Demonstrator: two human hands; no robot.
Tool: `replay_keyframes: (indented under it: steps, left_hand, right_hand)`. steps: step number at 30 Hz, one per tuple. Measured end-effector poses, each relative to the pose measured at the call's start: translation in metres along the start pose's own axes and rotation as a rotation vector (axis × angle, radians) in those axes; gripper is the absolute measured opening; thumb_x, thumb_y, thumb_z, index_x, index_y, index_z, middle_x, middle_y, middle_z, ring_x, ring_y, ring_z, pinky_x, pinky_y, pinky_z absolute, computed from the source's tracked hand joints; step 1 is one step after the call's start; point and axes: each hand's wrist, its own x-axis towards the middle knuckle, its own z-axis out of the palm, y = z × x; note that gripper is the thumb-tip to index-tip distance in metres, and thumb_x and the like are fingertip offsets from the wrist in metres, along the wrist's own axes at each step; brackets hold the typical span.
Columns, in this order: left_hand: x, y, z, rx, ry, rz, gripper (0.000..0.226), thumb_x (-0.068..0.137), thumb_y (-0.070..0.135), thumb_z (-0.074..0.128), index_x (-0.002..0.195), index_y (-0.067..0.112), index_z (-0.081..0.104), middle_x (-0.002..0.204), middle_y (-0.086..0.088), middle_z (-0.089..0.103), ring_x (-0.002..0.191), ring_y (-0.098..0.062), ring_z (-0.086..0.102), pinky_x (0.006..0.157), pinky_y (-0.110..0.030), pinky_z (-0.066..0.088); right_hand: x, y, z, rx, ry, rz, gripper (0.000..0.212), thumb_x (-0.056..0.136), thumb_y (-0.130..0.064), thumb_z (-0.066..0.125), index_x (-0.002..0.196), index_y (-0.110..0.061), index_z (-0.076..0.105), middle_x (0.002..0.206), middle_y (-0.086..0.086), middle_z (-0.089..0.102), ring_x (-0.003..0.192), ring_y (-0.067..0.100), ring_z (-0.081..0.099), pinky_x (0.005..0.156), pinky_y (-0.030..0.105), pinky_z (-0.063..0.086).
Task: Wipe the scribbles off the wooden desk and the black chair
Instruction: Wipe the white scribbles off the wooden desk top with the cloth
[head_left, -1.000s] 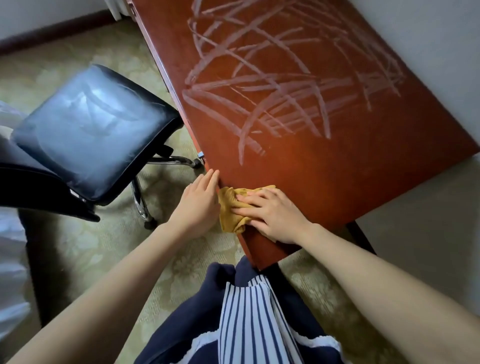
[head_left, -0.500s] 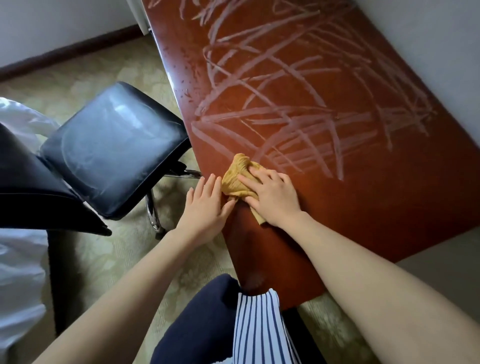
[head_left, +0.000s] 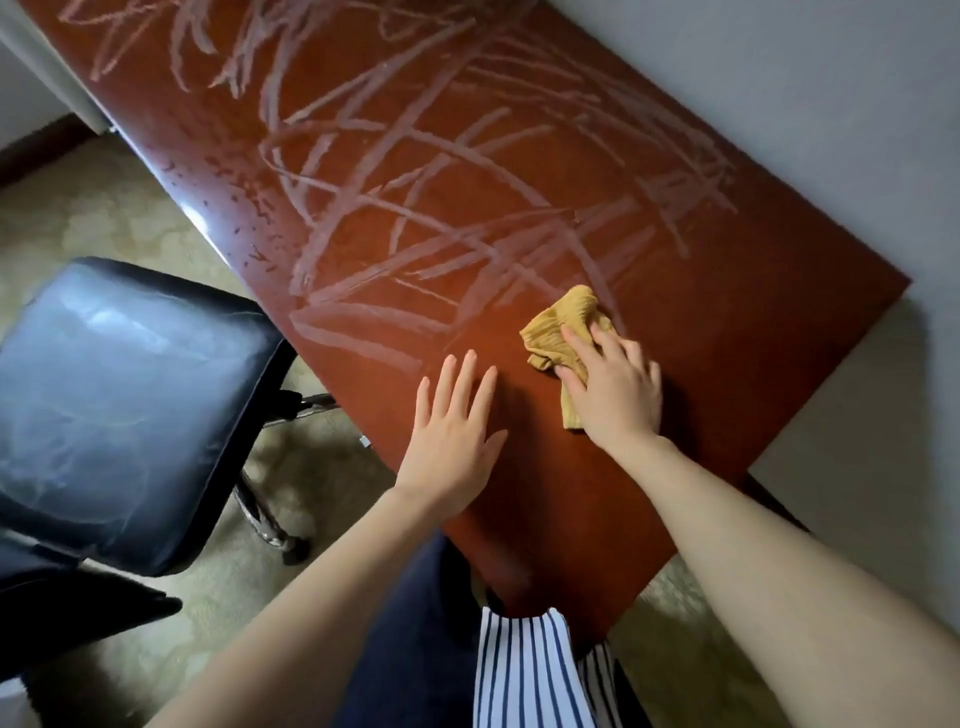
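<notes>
Your right hand (head_left: 615, 395) has carried the yellow cloth (head_left: 558, 332) away from the near corner of the wooden desk (head_left: 701, 364), where it sat a second ago, and out onto the open top. It now lies with fingers spread and fairly straight, pressing the bunched cloth down rather than clutching it. Most of the cloth pokes out ahead of your fingertips, and a tail trails back under your palm. Your left hand (head_left: 452, 436) has come up off the desk edge too. It rests flat on the bare wood just to the left of the right one, fingers straight, holding nothing. That shift matters: the cloth's front edge has reached the nearest ends of the pale scribbles (head_left: 415, 171), which fan out ahead of both hands and well off to the left. So the real wiping looks to be only starting, and nearly the whole web of marks still shows. One stroke just past your right fingertips seems fainter, though you can't be sure it has been rubbed. The black chair (head_left: 119, 405) — off to the left of your left hand and below desk level — carries faint whitish smears on its seat and is untouched.
</notes>
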Motion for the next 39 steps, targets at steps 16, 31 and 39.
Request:
replay_keyframes:
  steps: [16,31,39]
  left_hand:
    - [0.06,-0.003,0.015,0.19,0.099,0.542,0.06,0.093,0.042,0.027,0.141,0.008,0.04,0.151,-0.015,0.031,0.141,-0.033,0.022,0.114,-0.052,0.011]
    - [0.087,-0.008,0.021,0.068,0.182,0.321,0.062,0.098,0.046,0.023,0.15,0.012,0.018,0.158,-0.004,0.005,0.146,-0.019,-0.001,0.118,-0.041,-0.003]
    - [0.088,-0.007,0.019,0.016,0.198,0.234,0.064,0.096,0.042,0.027,0.151,0.011,0.016,0.158,-0.005,0.007,0.146,-0.019,0.001,0.118,-0.041,-0.001]
  right_hand:
    - [-0.148,-0.012,0.039,0.125,0.243,0.186,0.038,0.09,-0.032,0.047,0.122,-0.02,0.064,0.129,0.002,0.059,0.127,0.02,0.045,0.107,0.043,0.038]
    - [-0.009,0.099,-0.03,0.01,0.118,0.345,0.038,0.094,-0.025,0.055,0.132,-0.018,0.055,0.139,0.012,0.049,0.127,0.033,0.044,0.094,0.046,0.045]
    - [0.081,0.057,-0.029,0.005,-0.034,0.307,0.053,0.102,-0.037,0.032,0.151,-0.025,0.016,0.159,0.007,0.009,0.146,0.026,0.0,0.118,0.044,0.006]
